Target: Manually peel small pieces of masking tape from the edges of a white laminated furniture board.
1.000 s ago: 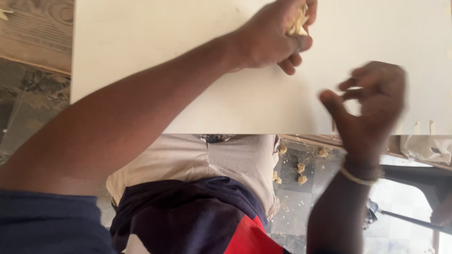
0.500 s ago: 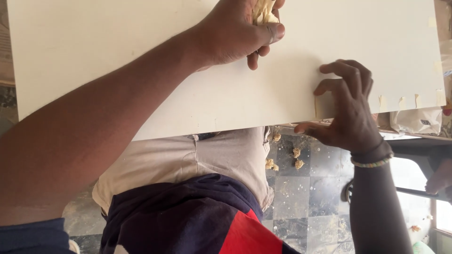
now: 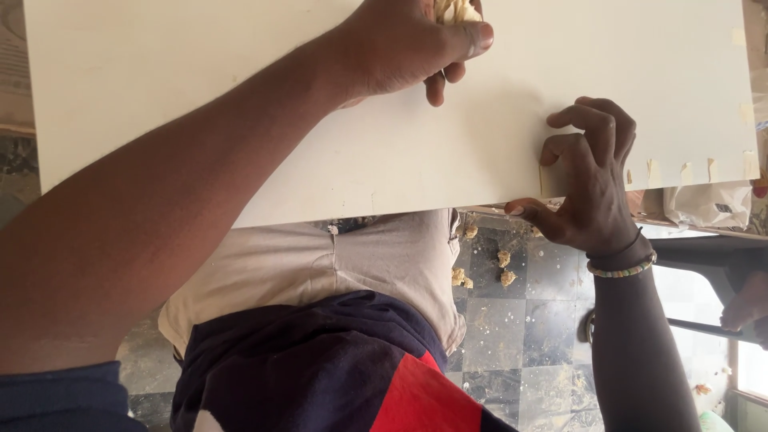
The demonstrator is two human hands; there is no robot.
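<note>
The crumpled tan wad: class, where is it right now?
In the head view, the crumpled tan wad sits top centre, clutched in the left hand against the white board.

Flat white board (image 3: 240,104), crumpled tape wad (image 3: 456,10)

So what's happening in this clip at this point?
A person leans over a large pale board. The left hand presses a crumpled yellowish wad against the board's face near its far edge. The right hand, with a beaded bracelet at the wrist, grips the board's near edge, thumb under and fingers on top. Small strips of tape line that edge to the right. Yellowish scraps lie on the checkered floor below.
</note>
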